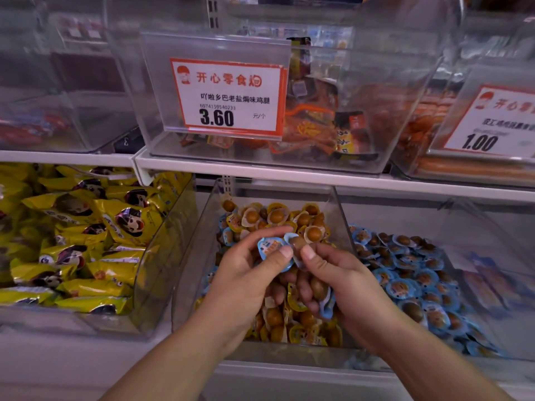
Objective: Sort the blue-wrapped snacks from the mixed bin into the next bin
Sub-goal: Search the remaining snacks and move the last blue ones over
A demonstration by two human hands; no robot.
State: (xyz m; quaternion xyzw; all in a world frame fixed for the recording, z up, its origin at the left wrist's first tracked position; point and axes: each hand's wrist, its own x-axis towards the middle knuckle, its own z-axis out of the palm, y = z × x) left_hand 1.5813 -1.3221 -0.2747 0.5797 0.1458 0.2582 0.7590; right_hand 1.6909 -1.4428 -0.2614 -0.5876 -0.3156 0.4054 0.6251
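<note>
A: Head view, what are the blue-wrapped snacks like?

B: Small round sealed cups with a blue printed lid and a brown egg-like ball inside. My left hand [246, 264] pinches one blue-wrapped snack [273, 251] between thumb and curled fingers, lid facing me, above the mixed bin [199, 244]. That clear bin in the middle holds mostly yellow-wrapped snacks [278, 217], with a few blue ones along its left wall.

A: And your right hand?

B: My right hand [333, 273] is curled too. Its thumb and forefinger pinch a second cup [296, 244] just beside the first, nearly touching it, and the lower fingers clutch more blue-lidded cups [327, 306] against the palm.

A: How are your arms placed?

B: Both forearms come up from the bottom edge and meet over the middle bin, thumbs uppermost, hands close together.

A: Where's the next bin?

B: Directly right, a clear bin [451, 215] with a pile of blue cups [417, 276] in it. Left of the mixed bin sit yellow packets [86, 227]. On the shelf above, a price tag [228, 96] reads 3.60.
</note>
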